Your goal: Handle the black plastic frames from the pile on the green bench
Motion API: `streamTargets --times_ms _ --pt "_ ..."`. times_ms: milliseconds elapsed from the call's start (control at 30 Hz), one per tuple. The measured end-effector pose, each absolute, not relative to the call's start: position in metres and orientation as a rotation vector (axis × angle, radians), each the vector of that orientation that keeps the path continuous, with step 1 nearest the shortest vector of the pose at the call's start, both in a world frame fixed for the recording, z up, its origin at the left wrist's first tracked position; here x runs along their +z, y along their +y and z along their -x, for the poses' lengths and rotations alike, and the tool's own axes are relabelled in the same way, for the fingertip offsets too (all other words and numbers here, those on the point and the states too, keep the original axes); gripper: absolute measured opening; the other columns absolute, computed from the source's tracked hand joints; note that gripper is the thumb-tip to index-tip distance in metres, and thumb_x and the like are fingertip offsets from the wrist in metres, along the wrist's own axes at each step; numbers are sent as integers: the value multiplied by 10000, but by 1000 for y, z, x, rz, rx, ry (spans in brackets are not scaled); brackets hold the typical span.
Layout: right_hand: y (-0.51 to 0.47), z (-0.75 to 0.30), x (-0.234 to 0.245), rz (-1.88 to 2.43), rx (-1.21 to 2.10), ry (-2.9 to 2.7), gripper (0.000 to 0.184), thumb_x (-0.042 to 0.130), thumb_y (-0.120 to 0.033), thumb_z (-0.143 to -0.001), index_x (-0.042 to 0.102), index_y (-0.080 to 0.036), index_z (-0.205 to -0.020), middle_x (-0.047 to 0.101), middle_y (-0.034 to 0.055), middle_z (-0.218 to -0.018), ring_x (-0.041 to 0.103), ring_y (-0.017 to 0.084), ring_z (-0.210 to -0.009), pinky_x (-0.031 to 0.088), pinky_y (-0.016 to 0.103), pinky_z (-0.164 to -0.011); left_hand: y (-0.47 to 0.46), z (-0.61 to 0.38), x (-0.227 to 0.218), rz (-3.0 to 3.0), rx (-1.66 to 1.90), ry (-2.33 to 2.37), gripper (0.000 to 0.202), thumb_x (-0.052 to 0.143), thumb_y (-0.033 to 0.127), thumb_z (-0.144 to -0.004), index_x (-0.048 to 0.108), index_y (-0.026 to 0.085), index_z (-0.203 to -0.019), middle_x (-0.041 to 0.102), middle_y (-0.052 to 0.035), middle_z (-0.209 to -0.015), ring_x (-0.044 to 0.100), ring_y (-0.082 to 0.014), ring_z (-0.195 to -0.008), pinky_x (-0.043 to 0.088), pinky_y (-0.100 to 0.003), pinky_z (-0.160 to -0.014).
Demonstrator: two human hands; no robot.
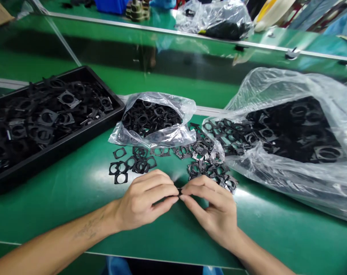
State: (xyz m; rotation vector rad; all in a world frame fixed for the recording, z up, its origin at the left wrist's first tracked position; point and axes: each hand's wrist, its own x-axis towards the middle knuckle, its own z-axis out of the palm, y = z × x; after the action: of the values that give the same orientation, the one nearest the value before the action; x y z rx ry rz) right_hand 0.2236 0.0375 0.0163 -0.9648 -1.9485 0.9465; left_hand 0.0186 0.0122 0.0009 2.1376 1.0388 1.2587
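Observation:
My left hand [149,196] and my right hand [212,206] meet over the green table, fingertips pinched together. Between them is a small black part [179,191], mostly covered by the fingers; its full shape cannot be made out. Just beyond my left hand lie loose flat black frames with round holes [121,178]. A heap of similar black pieces [200,168] spreads past my right hand. Behind these stands an open clear plastic bag [173,137] filled with small black rings and frames.
At the left, a black tray [104,114] is heaped with square black parts with round openings. A large clear bag [276,175] of black frames lies open at the right. A metal-edged ledge [162,28] crosses the back, bearing a plastic bag [216,17] and a blue bin [112,5].

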Motion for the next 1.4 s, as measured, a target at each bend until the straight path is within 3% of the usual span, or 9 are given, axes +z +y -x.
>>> streamTargets --times_ms 133,267,400,600,767,1100,1400 --pt "40 -223 16 1045 1113 -1849 84 722 -232 -914 757 -216 -839 705 38 -755 655 173 -673 561 295 -625 11 -20 1 -1975 1221 1064 89 647 145 -941 679 179 -1017 717 -69 -881 682 -183 -825 575 -308 -761" --pt "44 -223 16 1102 1350 -1613 187 766 -347 -886 704 -201 -786 655 36 -790 635 150 -684 562 252 -612 12 -17 1 -1842 1191 1138 220 695 184 -916 659 178 -1133 715 -67 -965 685 -172 -878 570 -274 -784" --pt "47 -223 16 1113 1480 -1456 273 819 -413 -833 662 -198 -774 640 16 -794 644 130 -680 575 233 -643 14 -16 0 -1756 1194 1218 100 677 151 -923 689 186 -1015 721 -35 -891 688 -150 -823 561 -254 -777" --pt "48 -222 16 1140 1650 -1412 290 819 -455 -824 695 -203 -895 722 27 -767 726 173 -715 596 270 -686 15 -19 -1 -1470 1163 1231 18 691 184 -913 707 177 -913 737 -24 -841 698 -138 -764 568 -229 -725" --pt "48 -222 16 1123 1807 -1254 350 846 -500 -773 676 -202 -843 684 -12 -682 743 171 -636 583 259 -630 16 -21 -4 -1194 1111 1204 120 729 279 -895 706 165 -868 725 -7 -755 715 -136 -674 578 -212 -638" --pt "49 -226 20 1169 1851 -1367 389 796 -552 -801 661 -188 -780 699 9 -623 665 158 -602 503 250 -609 17 -27 3 -1073 999 1176 167 722 311 -878 680 152 -846 687 -8 -708 695 -134 -651 534 -203 -625" --pt "53 -229 10 1183 1693 -1479 356 742 -566 -849 699 -213 -844 711 32 -757 661 198 -735 513 270 -697 21 -31 -3 -1105 1053 1178 151 755 274 -842 702 140 -885 734 -52 -778 691 -157 -721 550 -243 -715"
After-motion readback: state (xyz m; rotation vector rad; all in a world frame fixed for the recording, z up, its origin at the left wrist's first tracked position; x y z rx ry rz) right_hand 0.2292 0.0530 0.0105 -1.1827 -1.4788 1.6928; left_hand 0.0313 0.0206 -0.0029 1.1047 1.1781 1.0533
